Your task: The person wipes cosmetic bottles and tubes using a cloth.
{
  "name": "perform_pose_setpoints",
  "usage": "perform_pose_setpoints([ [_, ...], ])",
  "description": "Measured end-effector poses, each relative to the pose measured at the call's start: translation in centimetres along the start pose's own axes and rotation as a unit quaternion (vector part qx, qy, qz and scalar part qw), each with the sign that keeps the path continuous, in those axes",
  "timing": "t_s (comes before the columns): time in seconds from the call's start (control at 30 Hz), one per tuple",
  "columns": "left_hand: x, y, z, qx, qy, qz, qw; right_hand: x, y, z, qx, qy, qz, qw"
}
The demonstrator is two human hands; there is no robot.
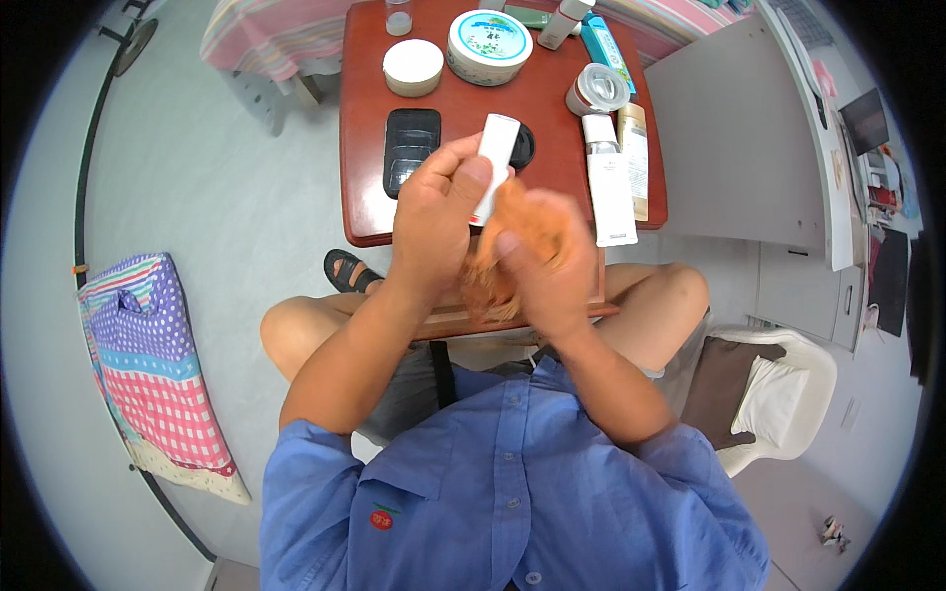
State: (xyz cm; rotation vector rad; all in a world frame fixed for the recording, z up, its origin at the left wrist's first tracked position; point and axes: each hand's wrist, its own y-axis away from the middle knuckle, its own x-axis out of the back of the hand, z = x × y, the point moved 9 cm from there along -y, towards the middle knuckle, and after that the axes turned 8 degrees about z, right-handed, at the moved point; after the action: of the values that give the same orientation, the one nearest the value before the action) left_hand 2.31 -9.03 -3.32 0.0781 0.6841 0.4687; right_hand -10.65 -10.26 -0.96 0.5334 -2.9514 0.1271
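Gripping a slim white plastic tube with a red band near its lower end [496,158], the left hand [434,222] wraps thumb and fingers around the tube's lower half and holds it tilted above the near edge of the small red-brown wooden table [365,118]. The right hand [547,261] is blurred just beside it, fingers curled around a soft orange cloth [493,286] that hangs below both hands — whether the cloth touches the tube I cannot tell.

The tube looks light, stiff and smooth, likely a little slippery, so a wrap around the mid-body seems the safest hold. The cloth is limp and will bunch.

On the table stand a round white tin with a pale blue lid [489,45], a cream round jar [413,67], a black rectangular tray [411,148], a long white box [610,182] and a clear-lidded small pot [596,89]. Around it — a pale grey floor, a striped bedcover beyond the table, a patterned cloth bag [148,364] at the left, a white chair [778,394] at the right.
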Motion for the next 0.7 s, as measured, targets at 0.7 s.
perform_pose_setpoints([
  [0.7,1.1,0.1,1.6,-0.090,-0.044,0.040,0.994,-0.4,0.5,-2.3,0.069,0.053,0.026,0.996],
])
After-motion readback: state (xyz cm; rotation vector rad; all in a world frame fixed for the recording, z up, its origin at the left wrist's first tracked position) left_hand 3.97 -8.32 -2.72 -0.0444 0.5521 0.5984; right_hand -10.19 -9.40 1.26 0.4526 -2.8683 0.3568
